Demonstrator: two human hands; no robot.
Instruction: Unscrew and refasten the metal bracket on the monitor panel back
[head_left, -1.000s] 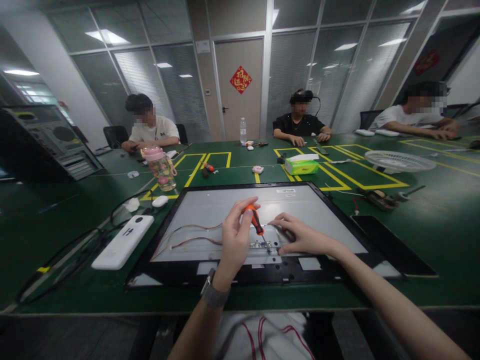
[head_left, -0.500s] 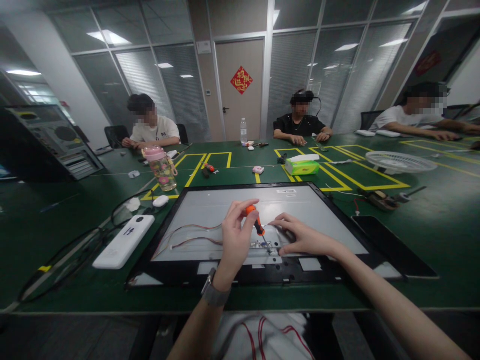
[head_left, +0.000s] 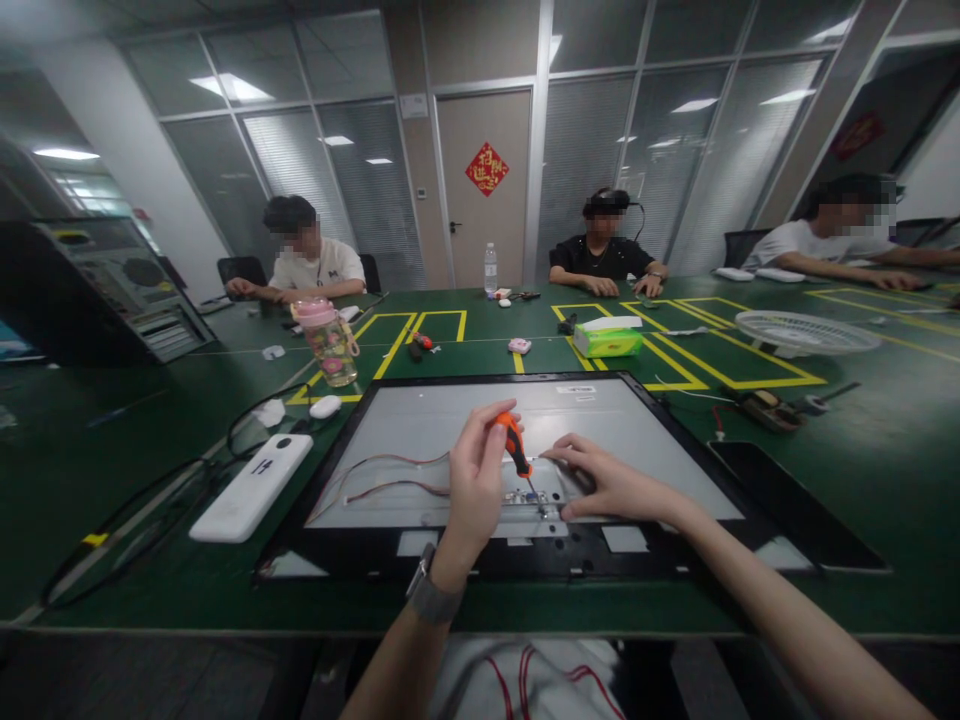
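Between the thumb and fingers of my left hand (head_left: pixel 478 465) is an orange and black screwdriver (head_left: pixel 515 443). Its shaft slants down to a small circuit board (head_left: pixel 525 497) on the back of a flat display panel (head_left: pixel 405 420), the tip at the board's right end. My right hand (head_left: pixel 611 483) rests on the panel just right of the board, thumb and fingers apart, beside a metal plate; the palm side is hidden. Thin wires (head_left: pixel 394 488) run left from the board, passing behind my left hand. The panel lies flat within a black frame.
Left of the panel lie a white power bank (head_left: pixel 251 490), black cables (head_left: pixel 124 540) and a pink-lidded bottle (head_left: pixel 330 345). A black phone (head_left: pixel 795 505) lies to the right. Beyond stand a green tissue pack (head_left: pixel 609 340) and a white fan grille (head_left: pixel 806 332). Several people sit across the table.
The view has shifted slightly. My left hand still holds the screwdriver on the board, its handle a little more exposed. My right hand stays in place.
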